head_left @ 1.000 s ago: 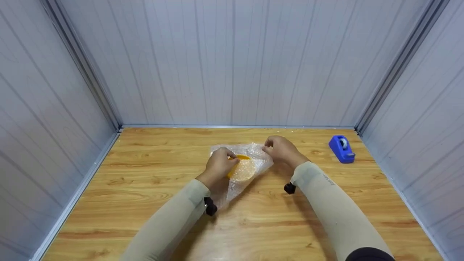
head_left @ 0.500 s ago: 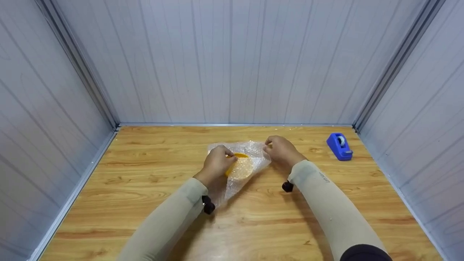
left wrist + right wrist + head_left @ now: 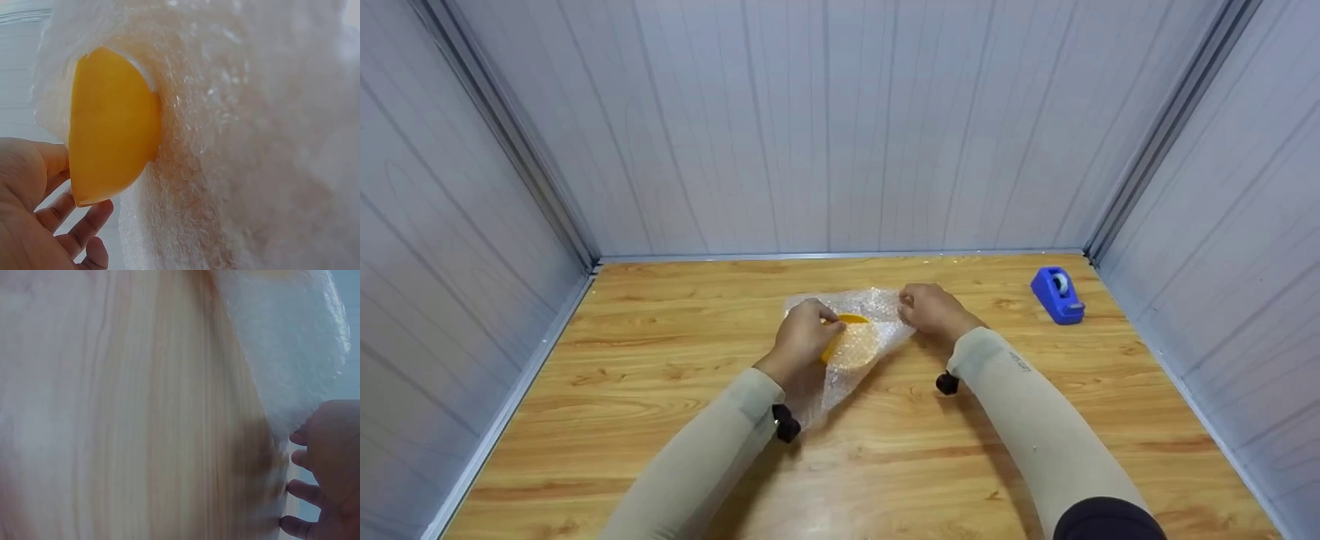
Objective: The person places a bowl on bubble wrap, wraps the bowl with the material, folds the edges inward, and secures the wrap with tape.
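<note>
The left hand pinches the yellow bowl at its rim; the bowl lies just right of this grip, between the hands and nearer the left. The right hand pinches the right edge of the bubble wrap, which is folded partly over the bowl. Both hands reach forward, converging.

From above, the head view faces forward and down, sharing the bubble wrap with 2 close wrist views.
</note>
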Motion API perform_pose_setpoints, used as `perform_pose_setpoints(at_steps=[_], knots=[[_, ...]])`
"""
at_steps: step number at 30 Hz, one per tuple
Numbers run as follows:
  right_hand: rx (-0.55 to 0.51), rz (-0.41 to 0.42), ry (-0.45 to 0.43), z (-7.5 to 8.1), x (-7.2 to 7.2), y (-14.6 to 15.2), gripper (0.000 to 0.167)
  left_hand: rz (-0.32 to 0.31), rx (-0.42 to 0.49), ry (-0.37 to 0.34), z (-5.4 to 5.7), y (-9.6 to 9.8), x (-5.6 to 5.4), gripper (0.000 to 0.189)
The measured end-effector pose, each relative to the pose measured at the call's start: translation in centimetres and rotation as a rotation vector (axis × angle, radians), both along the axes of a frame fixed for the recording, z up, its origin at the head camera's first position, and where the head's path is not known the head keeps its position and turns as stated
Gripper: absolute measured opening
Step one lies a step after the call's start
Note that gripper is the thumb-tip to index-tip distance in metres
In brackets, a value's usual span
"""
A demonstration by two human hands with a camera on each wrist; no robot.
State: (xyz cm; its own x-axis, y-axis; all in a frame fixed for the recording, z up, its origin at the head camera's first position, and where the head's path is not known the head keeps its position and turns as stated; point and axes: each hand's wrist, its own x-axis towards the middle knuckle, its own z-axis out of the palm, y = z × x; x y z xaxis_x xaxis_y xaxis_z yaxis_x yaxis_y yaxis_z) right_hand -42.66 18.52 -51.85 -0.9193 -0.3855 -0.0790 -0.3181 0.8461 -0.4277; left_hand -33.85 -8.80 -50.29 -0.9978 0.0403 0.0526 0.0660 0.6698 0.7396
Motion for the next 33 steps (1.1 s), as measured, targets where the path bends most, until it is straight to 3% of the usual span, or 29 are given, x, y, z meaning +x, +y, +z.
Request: perform_pose_setpoints(at_steps=[5, 11, 18, 23, 28, 33], knots=[[0.03, 0.016, -0.009, -0.1, 0.3, -0.2, 0.042, 0.012, 0.008, -0.009, -0.1, -0.2, 0.2, 0.017], [0.066, 0.043, 0.022, -0.1, 0.4, -0.1, 0.017, 0.005, 0.009, 0.009, -0.3, -0.1, 0.2, 0.015], [0.041, 0.023, 0.035, -0.5, 0.1, -0.3, 0.032, 0.017, 0.019, -0.001, -0.5, -0.2, 0.3, 0.015], [-0.105, -0.062, -0.013, -0.4, 0.3, -0.8, 0.042, 0.036, 0.012, -0.011, -0.6, -0.4, 0.7, 0.016], [-0.306, -0.146, -0.091, 0.2, 0.6, -1.8, 0.039, 0.052, -0.022, 0.01, -0.6, -0.4, 0.8, 0.016], [-0.398, -0.165, -0.084, 0.9, 0.9, -2.6, 0.035, 0.062, -0.032, 0.018, -0.7, -0.4, 0.6, 0.015]])
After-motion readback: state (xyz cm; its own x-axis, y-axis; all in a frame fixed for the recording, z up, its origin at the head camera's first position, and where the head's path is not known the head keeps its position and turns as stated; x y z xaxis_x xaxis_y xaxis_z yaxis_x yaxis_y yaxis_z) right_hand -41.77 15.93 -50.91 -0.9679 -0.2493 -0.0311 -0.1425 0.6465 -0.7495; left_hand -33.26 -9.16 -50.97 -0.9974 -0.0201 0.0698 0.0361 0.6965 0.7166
